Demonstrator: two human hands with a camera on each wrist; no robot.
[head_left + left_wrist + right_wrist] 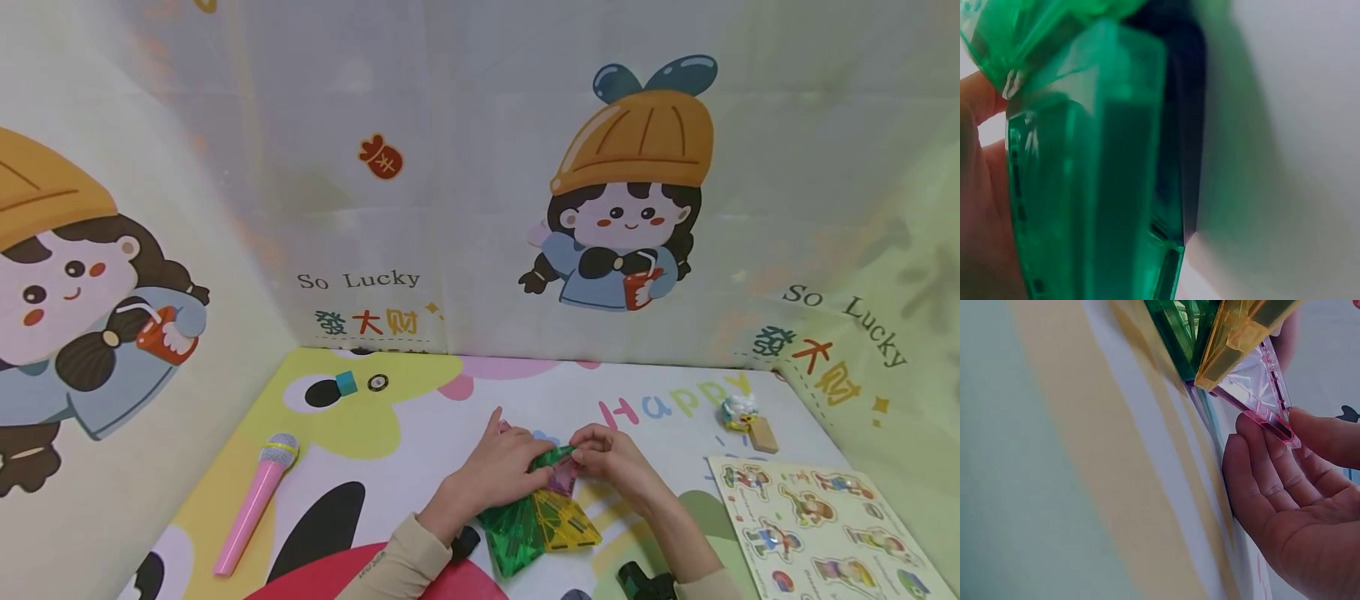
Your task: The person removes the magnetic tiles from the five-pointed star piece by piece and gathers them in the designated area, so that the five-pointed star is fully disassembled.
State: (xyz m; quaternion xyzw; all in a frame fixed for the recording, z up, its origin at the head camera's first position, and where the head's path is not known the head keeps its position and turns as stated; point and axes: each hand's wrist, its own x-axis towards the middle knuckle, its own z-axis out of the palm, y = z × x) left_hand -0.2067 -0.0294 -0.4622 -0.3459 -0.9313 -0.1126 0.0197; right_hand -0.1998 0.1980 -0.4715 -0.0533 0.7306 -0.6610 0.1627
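Mic (257, 508) at left, head end far. Left hand (501, 468) lies over the tile cluster (536, 521); can't tell if it grips. Cluster sits near centre, long axis near-left to far-right. Green tile (516, 533) at its left, corner pointing near; yellow tile (564, 525) just right, corner pointing right. Pink tile (1260, 384): corner clamped between thumb and fingers of right hand (617, 468), a pinch clear only in right wrist view. Sticker sheet (810, 542) at right.

Translucent green pieces (1085, 187) beside the left hand (982, 219)
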